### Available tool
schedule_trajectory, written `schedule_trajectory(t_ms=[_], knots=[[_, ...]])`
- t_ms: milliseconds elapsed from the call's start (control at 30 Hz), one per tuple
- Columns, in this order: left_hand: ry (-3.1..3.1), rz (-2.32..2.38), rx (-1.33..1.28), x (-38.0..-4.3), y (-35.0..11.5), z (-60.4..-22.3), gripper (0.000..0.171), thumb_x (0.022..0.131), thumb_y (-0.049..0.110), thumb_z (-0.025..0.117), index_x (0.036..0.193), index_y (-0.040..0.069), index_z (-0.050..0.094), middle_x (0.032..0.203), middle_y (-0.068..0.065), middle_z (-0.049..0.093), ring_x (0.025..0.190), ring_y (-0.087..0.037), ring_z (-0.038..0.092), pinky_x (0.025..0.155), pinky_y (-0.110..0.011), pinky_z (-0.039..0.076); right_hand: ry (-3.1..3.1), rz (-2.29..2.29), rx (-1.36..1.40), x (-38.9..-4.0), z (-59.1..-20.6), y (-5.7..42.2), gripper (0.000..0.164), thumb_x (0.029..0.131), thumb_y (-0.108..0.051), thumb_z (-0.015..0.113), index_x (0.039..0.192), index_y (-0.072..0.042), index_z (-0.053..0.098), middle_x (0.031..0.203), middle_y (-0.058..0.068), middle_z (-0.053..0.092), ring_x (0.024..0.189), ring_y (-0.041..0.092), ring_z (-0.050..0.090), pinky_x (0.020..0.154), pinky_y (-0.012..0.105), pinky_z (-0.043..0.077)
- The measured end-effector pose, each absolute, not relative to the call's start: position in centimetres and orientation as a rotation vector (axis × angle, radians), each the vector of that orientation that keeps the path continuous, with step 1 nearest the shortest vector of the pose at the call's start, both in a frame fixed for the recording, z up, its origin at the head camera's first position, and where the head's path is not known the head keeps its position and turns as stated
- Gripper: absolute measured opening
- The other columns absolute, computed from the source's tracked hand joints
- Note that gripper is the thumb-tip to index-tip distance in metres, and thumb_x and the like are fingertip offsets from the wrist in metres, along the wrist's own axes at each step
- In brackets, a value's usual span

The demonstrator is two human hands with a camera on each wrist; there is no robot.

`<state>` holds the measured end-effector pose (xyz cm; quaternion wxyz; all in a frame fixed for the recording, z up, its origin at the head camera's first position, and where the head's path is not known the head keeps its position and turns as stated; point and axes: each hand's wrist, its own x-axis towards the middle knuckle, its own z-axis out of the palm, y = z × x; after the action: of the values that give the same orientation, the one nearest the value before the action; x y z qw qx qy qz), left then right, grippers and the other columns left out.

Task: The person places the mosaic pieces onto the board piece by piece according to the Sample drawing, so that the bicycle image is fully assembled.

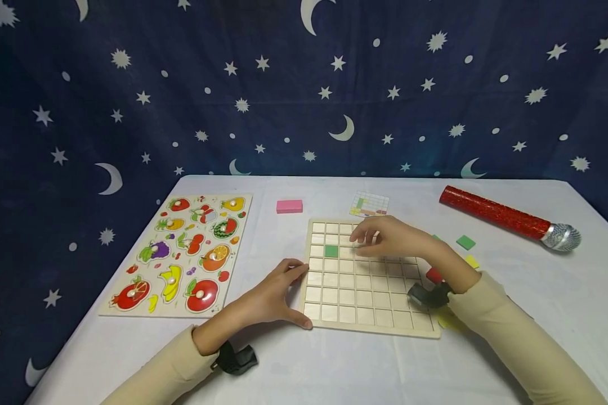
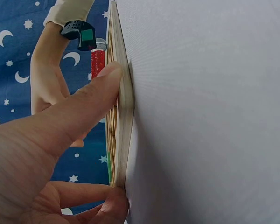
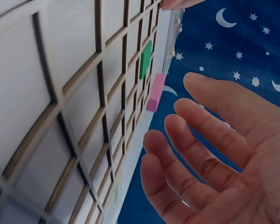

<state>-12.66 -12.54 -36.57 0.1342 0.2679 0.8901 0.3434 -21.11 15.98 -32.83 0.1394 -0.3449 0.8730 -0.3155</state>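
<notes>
A square wooden grid board [image 1: 375,331] lies on the table, with one green tile [image 1: 331,251] in a cell near its upper left. My left hand [image 1: 273,298] rests at the board's near left corner. Its thumb touches the front edge, while the fingertips [image 2: 115,200] lie against the left side. Above the board's far part hovers my right hand [image 1: 385,236], fingers loosely bent. Seen from the right wrist, the palm and fingers [image 3: 214,158] hold nothing, and the cells beside them are bare.
Behind the board are a pink block [image 1: 289,206] and a small grid card [image 1: 369,204]. To the left lies a fruit puzzle [image 1: 210,313]. Loose tiles, including a green one [image 1: 465,242] and a red one [image 1: 434,275], lie right of the board near a red glittery microphone [image 1: 496,214].
</notes>
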Motion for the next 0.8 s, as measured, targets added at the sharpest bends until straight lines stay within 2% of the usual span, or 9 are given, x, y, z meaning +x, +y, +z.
schedule_trajectory(t_ms=[233,800], knots=[[2.564,1.0,0.797,-12.5,-12.3,-36.8,0.103,0.062,0.025,0.094,0.142,-0.012,0.04,0.139,-0.02,0.038,0.123,-0.028,0.046,0.104,-0.046,0.039,2.566,-0.881,-0.931,-19.7,-32.5,17.9,0.027,0.088,-0.015,0.072,0.11,-0.001,0.069,0.103,0.006,0.068,0.087,0.015,0.06,0.077,0.032,0.053],[2.579,1.006,0.777,-12.5,-12.5,-36.4,0.103,0.061,0.024,0.094,0.142,-0.011,0.04,0.14,-0.019,0.038,0.125,-0.029,0.045,0.105,-0.047,0.038,2.625,-0.896,-0.863,-18.2,-32.1,22.0,0.028,0.088,-0.022,0.073,0.11,-0.005,0.07,0.1,0.0,0.067,0.087,0.015,0.059,0.075,0.026,0.053]])
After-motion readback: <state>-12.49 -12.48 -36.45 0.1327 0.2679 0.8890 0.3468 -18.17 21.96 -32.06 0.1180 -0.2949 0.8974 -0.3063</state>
